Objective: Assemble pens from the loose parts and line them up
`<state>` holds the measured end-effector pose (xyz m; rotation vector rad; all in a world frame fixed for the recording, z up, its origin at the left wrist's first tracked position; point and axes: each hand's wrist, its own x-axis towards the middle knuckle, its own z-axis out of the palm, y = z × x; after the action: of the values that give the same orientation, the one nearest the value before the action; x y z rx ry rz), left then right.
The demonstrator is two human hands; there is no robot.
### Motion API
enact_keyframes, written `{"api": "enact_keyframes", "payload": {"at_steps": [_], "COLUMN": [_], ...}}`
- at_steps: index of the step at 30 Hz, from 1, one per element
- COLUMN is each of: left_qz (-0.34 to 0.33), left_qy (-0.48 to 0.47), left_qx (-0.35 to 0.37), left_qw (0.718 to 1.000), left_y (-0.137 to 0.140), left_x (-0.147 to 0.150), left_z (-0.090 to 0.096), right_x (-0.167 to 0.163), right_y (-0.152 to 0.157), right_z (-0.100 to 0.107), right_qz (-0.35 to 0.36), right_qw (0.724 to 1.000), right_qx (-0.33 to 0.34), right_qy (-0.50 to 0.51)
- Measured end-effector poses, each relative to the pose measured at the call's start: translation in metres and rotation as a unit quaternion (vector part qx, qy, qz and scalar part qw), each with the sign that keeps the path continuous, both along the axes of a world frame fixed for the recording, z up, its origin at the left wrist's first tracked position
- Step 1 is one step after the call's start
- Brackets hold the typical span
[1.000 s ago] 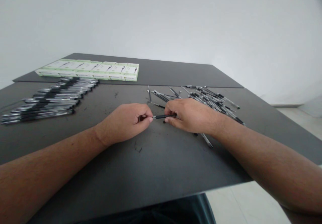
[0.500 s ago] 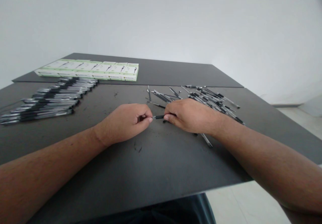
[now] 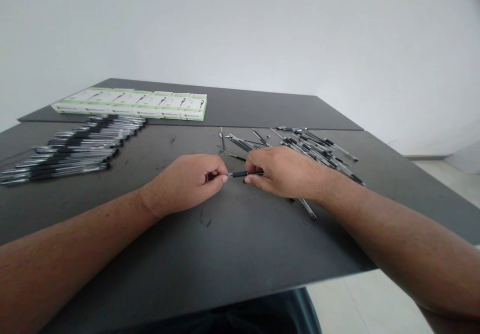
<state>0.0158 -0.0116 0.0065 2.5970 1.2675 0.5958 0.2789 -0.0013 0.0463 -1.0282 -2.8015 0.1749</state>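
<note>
Between my two hands lies a pen (image 3: 240,174) with a black grip, held level just above the grey table. My left hand (image 3: 191,180) pinches its left tip between thumb and forefinger. At the other end, my right hand (image 3: 283,171) has thumb and fingers around the black grip, slightly loosened, and hides the rest of the barrel. Just behind the right fingertips lies a thin black refill with a pointed tip (image 3: 237,157). Loose refills and pen parts (image 3: 240,143) lie beyond it.
A pile of pens (image 3: 311,149) spreads behind and right of my right hand, with one pen (image 3: 308,209) nearer me. At left, several pens (image 3: 75,146) lie in a long row. White and green boxes (image 3: 150,105) line the back of the table (image 3: 240,254).
The right thumb and fingers have parted slightly, so more of the pen's black grip shows. My left hand keeps its pinch in the same place.
</note>
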Motion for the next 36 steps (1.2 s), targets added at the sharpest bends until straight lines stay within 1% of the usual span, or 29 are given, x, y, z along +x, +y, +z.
{"api": "enact_keyframes", "payload": {"at_steps": [5, 9, 11, 14, 16, 19, 21, 24, 30, 34, 36], "left_qz": [-0.002, -0.002, -0.004, -0.004, -0.002, 0.0, 0.0, -0.003, 0.002, -0.005, -0.007], "left_qy": [0.003, 0.004, 0.002, 0.002, 0.005, 0.004, 0.003, 0.005, 0.006, 0.001, -0.002], "left_qx": [0.002, 0.004, 0.004, 0.002, 0.002, -0.001, -0.003, -0.006, -0.007, -0.004, -0.002], "left_qw": [1.0, 1.0, 1.0, 1.0, 1.0, 1.0, 1.0, 1.0, 1.0, 1.0, 1.0], "left_y": [0.0002, 0.0007, 0.0009, 0.001, 0.0009, 0.0009, 0.001, 0.0013, 0.0013, 0.0014, 0.0018], "left_x": [0.0002, -0.0008, -0.0013, -0.0017, -0.0017, -0.0018, -0.0018, -0.0014, -0.0005, -0.0012, -0.0014], "left_z": [-0.0001, -0.0011, -0.0017, -0.0023, -0.0027, -0.003, -0.0028, -0.0021, -0.0018, -0.0025, -0.0028], "right_x": [-0.0003, 0.0001, -0.0001, -0.0008, -0.0009, -0.0007, -0.0009, -0.0013, -0.0009, -0.0017, -0.0018], "right_y": [0.0001, -0.0006, -0.0006, 0.0002, 0.0006, 0.0003, -0.0001, -0.0007, -0.0002, 0.0, 0.0], "right_z": [0.0003, 0.0006, 0.0005, -0.0001, -0.0002, 0.0006, 0.0013, 0.0012, 0.0003, -0.0001, -0.0004], "right_qz": [0.017, 0.0, -0.003, 0.014, 0.021, 0.007, 0.0, 0.011, -0.002, 0.011, 0.014], "right_qw": [1.0, 1.0, 1.0, 0.999, 1.0, 1.0, 1.0, 1.0, 1.0, 0.999, 0.999], "right_qx": [-0.004, -0.007, -0.007, -0.006, -0.006, -0.013, -0.016, -0.015, -0.017, -0.014, -0.016], "right_qy": [-0.017, 0.011, -0.003, -0.028, -0.02, 0.003, -0.002, -0.023, -0.008, -0.035, -0.025]}}
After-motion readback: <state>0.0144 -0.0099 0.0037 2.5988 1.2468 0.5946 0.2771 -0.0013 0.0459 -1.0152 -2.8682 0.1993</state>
